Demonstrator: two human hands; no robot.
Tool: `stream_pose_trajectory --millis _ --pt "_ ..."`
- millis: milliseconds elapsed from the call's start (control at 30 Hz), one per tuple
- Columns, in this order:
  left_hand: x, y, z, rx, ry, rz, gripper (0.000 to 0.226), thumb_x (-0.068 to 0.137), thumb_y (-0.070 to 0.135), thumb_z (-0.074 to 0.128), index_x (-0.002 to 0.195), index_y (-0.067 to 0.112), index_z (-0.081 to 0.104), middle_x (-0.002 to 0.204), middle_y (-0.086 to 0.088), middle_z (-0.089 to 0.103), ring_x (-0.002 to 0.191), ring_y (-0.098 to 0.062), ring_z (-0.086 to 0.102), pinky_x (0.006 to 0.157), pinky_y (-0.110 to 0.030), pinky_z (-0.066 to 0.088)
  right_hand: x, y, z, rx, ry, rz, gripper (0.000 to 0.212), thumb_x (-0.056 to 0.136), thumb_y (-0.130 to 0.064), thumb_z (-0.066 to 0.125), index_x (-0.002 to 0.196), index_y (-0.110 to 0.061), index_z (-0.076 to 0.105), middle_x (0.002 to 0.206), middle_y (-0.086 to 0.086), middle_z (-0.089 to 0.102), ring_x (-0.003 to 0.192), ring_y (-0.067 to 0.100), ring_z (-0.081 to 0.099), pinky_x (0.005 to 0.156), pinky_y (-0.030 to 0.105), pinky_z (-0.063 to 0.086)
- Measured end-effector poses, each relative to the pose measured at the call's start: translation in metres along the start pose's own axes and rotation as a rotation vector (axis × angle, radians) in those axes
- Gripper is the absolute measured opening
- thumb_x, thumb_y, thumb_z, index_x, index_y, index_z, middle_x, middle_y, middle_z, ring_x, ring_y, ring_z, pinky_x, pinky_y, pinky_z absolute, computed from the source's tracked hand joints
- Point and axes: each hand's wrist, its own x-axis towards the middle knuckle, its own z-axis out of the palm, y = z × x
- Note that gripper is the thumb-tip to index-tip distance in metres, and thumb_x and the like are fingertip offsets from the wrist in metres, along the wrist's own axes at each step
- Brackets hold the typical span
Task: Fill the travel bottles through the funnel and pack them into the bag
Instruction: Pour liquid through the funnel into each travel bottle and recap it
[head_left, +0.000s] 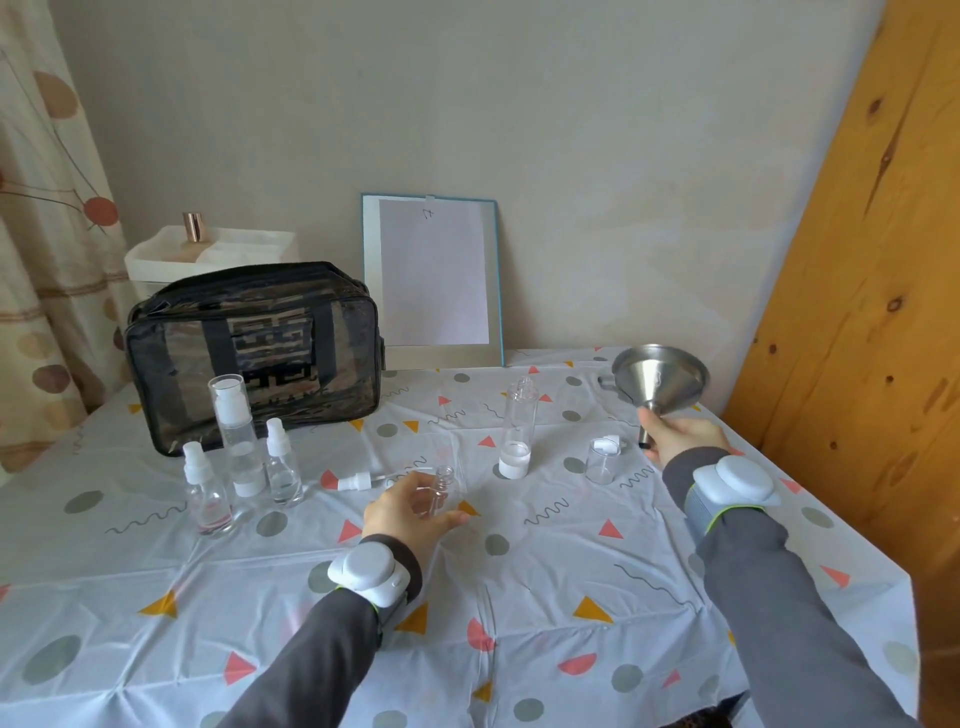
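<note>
My left hand (410, 514) holds a small clear bottle (439, 491) with no cap, upright on the table's middle. My right hand (680, 441) grips the stem of a steel funnel (660, 379), raised above the table at the right. A white spray cap (358, 480) lies just left of the held bottle. A tall clear bottle (517, 426) stands uncapped behind, with a little liquid at its base. Three capped bottles stand at the left: a tall pump bottle (236, 431) and two small spray bottles (205, 488) (280, 462). Behind them stands the dark see-through bag (254, 348).
A clear cap with a white pump head (602, 457) sits near my right hand. A framed sheet (434, 275) leans on the wall. A white tray with a copper-capped item (195, 228) stands behind the bag. A wooden board (852, 312) borders the table at the right.
</note>
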Motion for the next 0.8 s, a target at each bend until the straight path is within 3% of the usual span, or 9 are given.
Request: stream_pose_trajectory --millis 133,233,367,500,667,800 --pt "-0.001 0.002 0.0 -0.019 0.002 -0.005 0.045 0.061 0.033 0.085 0.095 0.029 0.055 0.087 0.012 0.058 0.082 -0.007 0.057 0.076 -0.018 0.042 -0.03 -0.036 0.013 0.128 -0.071 -0.113 0.031 0.08 -0.033 0.067 0.056 -0.014 0.065 0.062 0.007 0.062 0.05 0.011 0.061 0.059 0.022 0.051" --pt "-0.002 0.002 0.001 -0.017 0.002 -0.008 0.045 0.062 0.033 0.084 0.096 0.028 0.056 0.085 0.014 0.057 0.081 -0.007 0.056 0.077 -0.018 0.043 -0.054 -0.052 0.032 0.173 -0.181 -0.151 0.029 0.082 -0.032 0.066 0.058 -0.017 0.065 0.061 0.001 0.062 0.049 0.007 0.06 0.051 0.017 0.047" --pt "-0.002 0.003 0.001 -0.016 0.0 -0.011 0.048 0.062 0.034 0.084 0.1 0.028 0.056 0.087 0.014 0.057 0.082 -0.007 0.056 0.076 -0.017 0.041 -0.082 -0.052 0.069 0.126 -0.315 -0.207 0.033 0.082 -0.033 0.065 0.061 -0.009 0.066 0.064 0.008 0.062 0.065 0.022 0.058 0.077 0.039 0.051" --pt "-0.002 0.001 0.001 -0.022 0.009 -0.006 0.047 0.062 0.035 0.083 0.102 0.029 0.058 0.09 0.012 0.059 0.084 -0.006 0.057 0.077 -0.016 0.04 -0.102 -0.042 0.101 0.064 -0.4 -0.224 0.028 0.08 -0.041 0.066 0.058 -0.023 0.067 0.061 0.0 0.067 0.065 0.018 0.059 0.068 0.028 0.047" --pt "-0.001 -0.001 0.001 0.012 0.002 -0.006 0.04 0.064 0.038 0.081 0.093 0.035 0.053 0.085 0.015 0.058 0.081 -0.005 0.057 0.074 -0.015 0.039 -0.114 -0.035 0.129 0.055 -0.431 -0.232 0.025 0.081 -0.038 0.066 0.06 -0.023 0.067 0.064 0.0 0.068 0.066 0.014 0.059 0.073 0.028 0.048" --pt "0.0 -0.002 0.002 0.012 0.004 0.013 0.037 0.064 0.038 0.079 0.089 0.038 0.052 0.086 0.014 0.061 0.082 -0.007 0.059 0.074 -0.016 0.041 -0.115 -0.032 0.141 0.074 -0.414 -0.222 0.024 0.081 -0.037 0.067 0.06 -0.025 0.065 0.056 -0.009 0.062 0.059 0.01 0.054 0.068 0.026 0.045"
